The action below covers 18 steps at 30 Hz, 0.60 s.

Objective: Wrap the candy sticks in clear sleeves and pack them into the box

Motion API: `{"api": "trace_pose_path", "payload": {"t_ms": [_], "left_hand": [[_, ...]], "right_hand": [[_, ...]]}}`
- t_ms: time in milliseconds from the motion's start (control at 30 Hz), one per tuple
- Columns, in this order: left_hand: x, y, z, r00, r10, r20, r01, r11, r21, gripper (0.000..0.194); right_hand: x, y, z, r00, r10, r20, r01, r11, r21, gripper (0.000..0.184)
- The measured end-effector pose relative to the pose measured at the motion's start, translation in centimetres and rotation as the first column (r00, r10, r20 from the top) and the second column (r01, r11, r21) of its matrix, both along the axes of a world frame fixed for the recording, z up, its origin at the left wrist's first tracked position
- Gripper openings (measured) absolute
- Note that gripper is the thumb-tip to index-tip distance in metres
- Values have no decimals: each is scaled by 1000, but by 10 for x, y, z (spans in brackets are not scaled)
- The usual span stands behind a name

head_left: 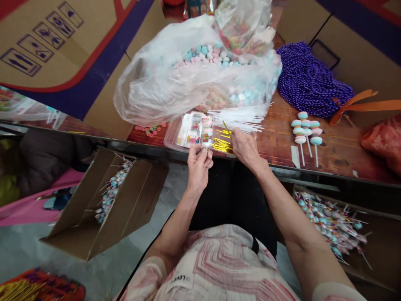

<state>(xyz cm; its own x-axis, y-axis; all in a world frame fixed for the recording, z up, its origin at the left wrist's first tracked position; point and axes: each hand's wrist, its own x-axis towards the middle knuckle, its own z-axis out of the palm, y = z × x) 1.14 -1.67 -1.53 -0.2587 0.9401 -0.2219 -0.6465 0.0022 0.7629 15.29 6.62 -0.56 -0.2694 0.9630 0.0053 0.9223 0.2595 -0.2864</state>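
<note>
My left hand (198, 169) is closed around the gathered lower end of a marshmallow lollipop (206, 130), which stands upright in a small printed clear bag. To its right, the fingers of my right hand (246, 147) pinch a gold twist tie (226, 126). Loose gold twist ties (220, 144) lie between the two hands. A clear plastic tray (171, 134) holds flat printed bags (189, 130) just behind my left hand. White sticks (242, 118) are spread beyond my right hand. Several unwrapped marshmallow lollipops (302, 133) lie farther right on the table.
A large clear bag of marshmallows (147, 83) fills the table's back middle. Purple cord (310, 79) lies right of it, near an orange-red bag (385, 140). Red ring candies (152, 130) lie left. Below, a left carton (134, 200) and a right carton (380, 234) contain wrapped lollipops.
</note>
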Motion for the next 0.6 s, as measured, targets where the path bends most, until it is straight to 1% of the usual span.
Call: {"api": "trace_pose_path", "payload": {"t_ms": [67, 200, 333, 600], "left_hand": [[-2, 1, 0, 1000, -12, 22, 12, 1000, -1, 27], [-3, 2, -1, 998, -23, 65, 24, 1000, -7, 28], [-3, 2, -3, 996, -18, 88, 19, 1000, -5, 32], [-3, 4, -4, 997, -8, 73, 8, 1000, -7, 27]], "right_hand": [[-1, -1, 0, 1000, 1, -4, -1, 1000, 0, 29], [-1, 0, 0, 997, 18, -73, -17, 1000, 11, 30], [0, 2, -3, 998, 36, -59, -36, 999, -5, 30], [-2, 4, -10, 997, 24, -72, -19, 998, 67, 26]]}}
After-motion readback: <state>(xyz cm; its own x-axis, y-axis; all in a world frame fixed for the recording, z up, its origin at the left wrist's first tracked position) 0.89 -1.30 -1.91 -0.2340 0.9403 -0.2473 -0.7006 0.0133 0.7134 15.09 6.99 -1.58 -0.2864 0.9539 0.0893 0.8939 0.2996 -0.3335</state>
